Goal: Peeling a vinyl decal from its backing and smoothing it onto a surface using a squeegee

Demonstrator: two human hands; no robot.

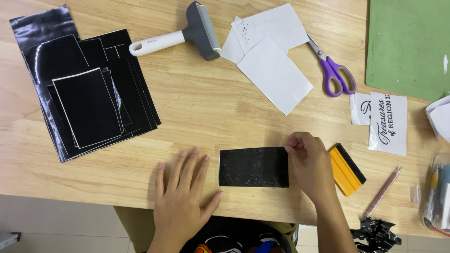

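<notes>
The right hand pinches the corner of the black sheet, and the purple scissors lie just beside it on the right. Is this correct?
Not quite. In the head view the right hand pinches the black sheet, but a yellow squeegee lies beside it; the purple scissors are farther up the table.

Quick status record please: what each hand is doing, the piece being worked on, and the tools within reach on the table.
left hand: flat on the table, fingers spread, just left of the black sheet
right hand: pinching the top right corner of the black sheet
black sheet: small rectangle, lying flat near the table's front edge
squeegee: orange, right beside the right hand
roller: far side, white handle
scissors: purple handles, far right
black stack: far left
white papers: by the roller
</notes>
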